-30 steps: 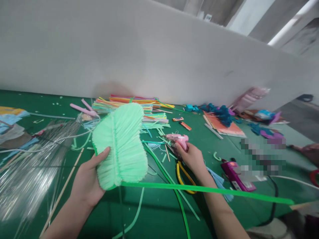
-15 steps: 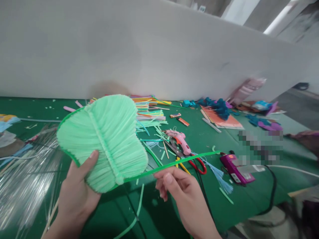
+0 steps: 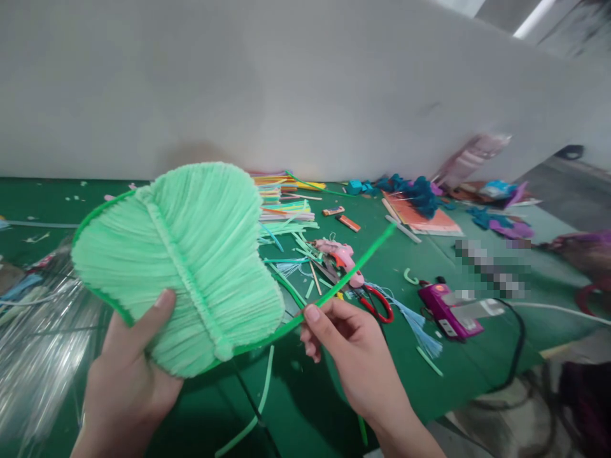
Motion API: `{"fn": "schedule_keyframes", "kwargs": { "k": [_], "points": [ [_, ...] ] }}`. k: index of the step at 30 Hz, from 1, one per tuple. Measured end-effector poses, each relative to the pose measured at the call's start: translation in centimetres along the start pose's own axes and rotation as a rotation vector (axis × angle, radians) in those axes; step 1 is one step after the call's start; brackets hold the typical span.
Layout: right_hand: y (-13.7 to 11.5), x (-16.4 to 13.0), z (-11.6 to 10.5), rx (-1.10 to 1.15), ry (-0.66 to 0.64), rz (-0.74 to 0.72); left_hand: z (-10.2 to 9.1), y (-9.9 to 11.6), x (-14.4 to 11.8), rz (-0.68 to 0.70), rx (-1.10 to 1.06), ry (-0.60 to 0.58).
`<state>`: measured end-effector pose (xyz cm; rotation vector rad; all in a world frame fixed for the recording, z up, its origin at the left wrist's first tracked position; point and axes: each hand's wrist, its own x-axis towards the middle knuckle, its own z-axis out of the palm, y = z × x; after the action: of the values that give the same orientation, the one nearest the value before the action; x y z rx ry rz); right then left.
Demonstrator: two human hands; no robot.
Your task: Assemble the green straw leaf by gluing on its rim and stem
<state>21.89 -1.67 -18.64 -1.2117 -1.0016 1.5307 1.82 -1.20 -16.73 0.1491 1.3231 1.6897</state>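
My left grip [image 3: 133,366] clamps pale-green leaf shape [image 3: 214,245] above desk [image 3: 310,416]; my right grip [image 3: 351,356] pinches bright-green strip [image 3: 367,252] leaving its lower edge. Hard pull, I judge, could peel strip loose.

To the right of the pink glue gun [image 3: 329,247], bare green table [image 3: 396,264] leaves a hand room to pass toward the purple box [image 3: 446,312], with a small pale-green curl [image 3: 409,277] lying there. On the gun's near side, red-handled scissors [image 3: 380,305] and the right hand [image 3: 353,356] block the way, the green strip [image 3: 367,254] slanting across it in view. Left of the gun, the raised green leaf [image 3: 214,248] bars passage; behind it lies an orange lighter [image 3: 349,223].
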Motion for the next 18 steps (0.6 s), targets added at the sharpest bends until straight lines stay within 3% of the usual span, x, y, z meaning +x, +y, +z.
{"fn": "schedule_keyframes", "kwargs": {
  "k": [5, 18],
  "points": [
    [-1.1, -0.1, -0.1, -0.110, 0.006, -0.041, 0.6, 0.2, -0.3, -0.028, 0.013, 0.065],
    [-1.7, -0.2, -0.3, -0.266, -0.061, -0.208, -1.0, -0.8, 1.3, -0.074, 0.072, -0.106]
  ]
}}
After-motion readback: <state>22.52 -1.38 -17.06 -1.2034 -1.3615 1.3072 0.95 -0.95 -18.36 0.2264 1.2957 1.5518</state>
